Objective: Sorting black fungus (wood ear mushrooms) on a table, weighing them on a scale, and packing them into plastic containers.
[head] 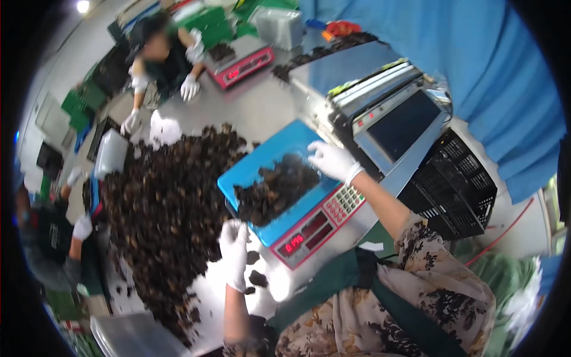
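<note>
A digital scale with a blue pan (267,174) and a red-rimmed keypad panel lies in front of me. On the pan rests a clear plastic bag (285,187) holding dark dried pieces, perhaps fungus. My right hand (332,160), in a white glove, is over the bag's far right end, fingers bent; whether it grips the film cannot be told. My left hand (233,241), also gloved, is at the pan's near left corner by the bag's other end, fingertips close together; what lies between them is unclear. Left of the scale spreads a large heap of the same dark pieces (169,201).
A machine with a dark panel (406,125) stands right of the scale, beside black plastic crates (455,183). Across the table a gloved co-worker is near another red scale (241,67). A second gloved person is at the left. A clear plastic bin (138,334) lies at the lower left.
</note>
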`<state>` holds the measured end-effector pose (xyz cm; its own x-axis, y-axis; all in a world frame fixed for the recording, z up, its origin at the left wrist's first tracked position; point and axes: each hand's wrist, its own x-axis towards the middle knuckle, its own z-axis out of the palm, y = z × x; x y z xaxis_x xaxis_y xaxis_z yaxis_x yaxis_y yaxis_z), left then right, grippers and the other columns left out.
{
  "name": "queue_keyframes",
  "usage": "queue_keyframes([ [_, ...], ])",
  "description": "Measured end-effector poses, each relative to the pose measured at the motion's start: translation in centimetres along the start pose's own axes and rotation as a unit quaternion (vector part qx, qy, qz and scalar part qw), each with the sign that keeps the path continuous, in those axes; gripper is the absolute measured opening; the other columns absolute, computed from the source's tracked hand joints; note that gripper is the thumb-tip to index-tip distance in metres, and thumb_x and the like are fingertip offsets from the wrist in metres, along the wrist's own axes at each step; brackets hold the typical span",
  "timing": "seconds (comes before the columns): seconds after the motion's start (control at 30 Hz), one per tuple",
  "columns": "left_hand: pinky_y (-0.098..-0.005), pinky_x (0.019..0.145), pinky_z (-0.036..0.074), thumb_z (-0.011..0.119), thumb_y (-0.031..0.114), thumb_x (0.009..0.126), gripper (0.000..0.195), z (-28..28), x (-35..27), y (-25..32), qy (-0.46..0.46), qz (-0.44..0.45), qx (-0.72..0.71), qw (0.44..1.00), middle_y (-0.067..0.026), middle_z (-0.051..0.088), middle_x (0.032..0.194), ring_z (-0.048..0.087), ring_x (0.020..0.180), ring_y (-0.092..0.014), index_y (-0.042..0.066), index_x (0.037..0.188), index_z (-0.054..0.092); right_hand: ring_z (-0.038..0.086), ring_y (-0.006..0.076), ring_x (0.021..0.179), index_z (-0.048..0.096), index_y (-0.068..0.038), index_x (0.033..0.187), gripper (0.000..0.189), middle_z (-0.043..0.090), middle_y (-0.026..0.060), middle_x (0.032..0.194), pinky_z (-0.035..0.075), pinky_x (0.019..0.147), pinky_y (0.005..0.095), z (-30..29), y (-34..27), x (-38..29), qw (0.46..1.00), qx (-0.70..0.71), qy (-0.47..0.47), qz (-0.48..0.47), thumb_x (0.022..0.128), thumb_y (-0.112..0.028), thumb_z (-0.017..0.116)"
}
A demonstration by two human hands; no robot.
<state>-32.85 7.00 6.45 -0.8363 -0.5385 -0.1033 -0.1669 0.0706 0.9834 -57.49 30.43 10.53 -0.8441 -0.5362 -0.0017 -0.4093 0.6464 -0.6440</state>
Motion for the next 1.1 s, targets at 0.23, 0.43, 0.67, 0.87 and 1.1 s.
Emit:
queue_keyframes([
  [0.23,-0.0192,0.050,0.038,0.054,0.010,0.096,0.007,1.4,0.3,1.5,0.000,-0.033,-0.017,0.999,0.0005,0.059,0.073,0.058,0.059,-0.008,0.010,0.090,0.051,0.066,0.0241,0.075,0.064,-0.008,0.094,0.014,0.068,0.0087,0.083,0.052,0.071,0.0354,0.4,1.9,-0.6,0.998,0.053,0.031,0.001,0.087,-0.020,0.059],
  [0.43,-0.0194,0.051,0.039,0.054,0.010,0.098,0.011,1.0,1.8,5.6,-0.044,0.016,-0.034,0.998,0.0005,0.057,0.070,0.055,0.057,-0.007,0.010,0.088,0.050,0.067,0.0249,0.081,0.064,-0.006,0.091,0.014,0.069,0.0113,0.084,0.052,0.075,0.0357,-3.8,1.7,0.0,0.993,0.115,0.016,-0.017,0.084,-0.018,0.062],
  [0.67,-0.0212,0.053,0.041,0.055,0.014,0.098,0.012,9.9,10.2,15.4,-0.115,0.071,0.033,0.990,0.0006,0.056,0.068,0.053,0.056,-0.008,0.010,0.088,0.051,0.065,0.0195,0.089,0.061,0.003,0.113,0.033,0.068,0.0123,0.098,0.052,0.077,0.0320,-14.4,9.1,5.5,0.948,0.312,-0.002,-0.065,0.083,-0.011,0.063],
  [0.87,-0.0202,0.053,0.041,0.053,0.013,0.098,0.008,23.6,19.8,22.5,-0.117,0.066,0.069,0.988,0.0010,0.058,0.067,0.053,0.055,-0.008,0.011,0.090,0.054,0.062,0.0138,0.074,0.058,0.006,0.119,0.037,0.065,0.0091,0.094,0.051,0.065,0.0282,-27.6,16.9,11.8,0.934,0.355,-0.012,-0.033,0.085,-0.009,0.062],
  [1.1,-0.0225,0.051,0.043,0.052,0.008,0.093,0.004,41.4,37.1,28.1,-0.182,0.087,0.094,0.975,0.0002,0.056,0.070,0.054,0.057,-0.009,0.008,0.092,0.055,0.059,0.0132,0.063,0.058,0.005,0.115,0.036,0.063,0.0081,0.078,0.047,0.052,0.0285,-40.3,29.6,21.5,0.922,0.377,0.088,0.006,0.081,-0.009,0.063],
])
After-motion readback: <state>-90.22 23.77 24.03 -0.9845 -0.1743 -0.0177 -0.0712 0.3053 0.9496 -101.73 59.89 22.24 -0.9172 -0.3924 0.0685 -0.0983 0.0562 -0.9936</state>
